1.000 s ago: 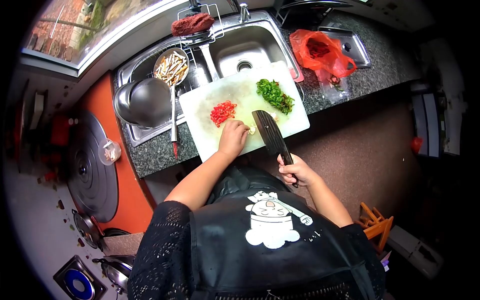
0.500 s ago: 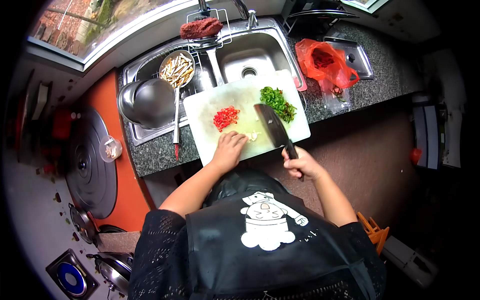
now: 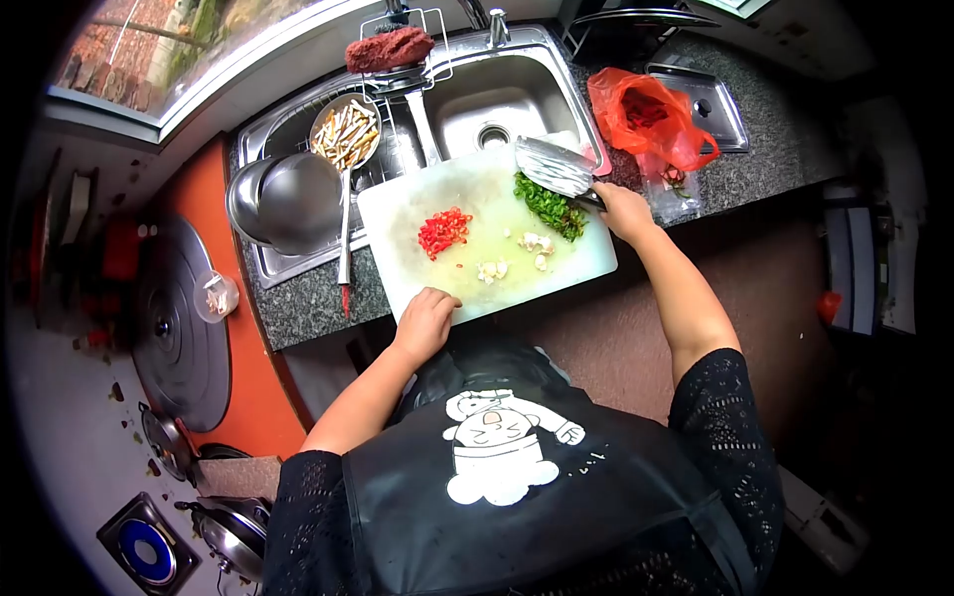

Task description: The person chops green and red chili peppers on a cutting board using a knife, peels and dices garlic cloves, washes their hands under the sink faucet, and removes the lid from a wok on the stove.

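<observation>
My right hand grips the black handle of a cleaver. Its broad, wet blade is held flat over the far right corner of a white cutting board. Just below the blade lies a heap of chopped green chilies. Crushed garlic sits to the right of the board's middle, with more garlic pieces closer to me. A pile of chopped red chilies is on the left. At the board's near left edge rests my left hand, empty, fingers laid on the rim.
Behind the board is a steel double sink. A long-handled strainer with cut pieces and metal bowls stand on its left side. A red plastic bag and a metal tray are at the right. A small plastic cup stands left.
My right hand has moved up and right with the cleaver, whose blade has turned flat over the green chilies. My left hand has drawn back from the garlic to the board's near edge.
</observation>
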The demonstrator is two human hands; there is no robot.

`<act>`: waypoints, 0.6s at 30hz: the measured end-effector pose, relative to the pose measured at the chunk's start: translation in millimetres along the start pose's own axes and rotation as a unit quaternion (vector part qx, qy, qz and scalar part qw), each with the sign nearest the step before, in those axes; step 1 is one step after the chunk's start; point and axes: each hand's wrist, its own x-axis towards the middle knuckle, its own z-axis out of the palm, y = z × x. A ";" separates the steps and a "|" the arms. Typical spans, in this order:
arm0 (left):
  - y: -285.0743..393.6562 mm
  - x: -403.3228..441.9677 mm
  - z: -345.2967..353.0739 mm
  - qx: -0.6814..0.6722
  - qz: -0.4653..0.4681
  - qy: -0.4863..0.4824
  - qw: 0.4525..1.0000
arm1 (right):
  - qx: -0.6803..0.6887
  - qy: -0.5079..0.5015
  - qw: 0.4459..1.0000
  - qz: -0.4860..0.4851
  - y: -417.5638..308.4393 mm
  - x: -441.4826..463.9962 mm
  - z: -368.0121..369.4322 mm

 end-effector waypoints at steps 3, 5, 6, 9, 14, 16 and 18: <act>-2.4 5.6 1.5 -0.002 -0.011 0.006 1.000 | 0.011 0.110 0.993 -0.035 -7.9 -11.1 10.4; -2.1 11.8 7.7 -0.011 -0.018 0.012 1.000 | 0.059 0.190 0.980 -0.029 -32.3 -25.7 8.6; -1.2 14.5 11.8 -0.020 -0.015 0.016 1.000 | 0.115 0.217 0.969 -0.032 -43.2 -30.9 17.8; 5.5 22.7 23.3 -0.045 0.002 0.017 0.999 | 0.144 0.101 0.984 -0.017 -75.5 -43.3 53.9; 24.8 44.3 25.4 -0.076 0.028 -0.005 0.997 | 0.174 0.133 0.974 0.058 -99.0 -48.3 81.0; 30.4 51.9 26.7 -0.082 0.017 -0.002 0.996 | 0.205 0.151 0.965 0.064 -96.6 -49.8 93.8; 36.2 64.8 30.5 -0.092 0.015 0.011 0.996 | 0.238 0.166 0.955 0.067 -91.5 -50.8 97.8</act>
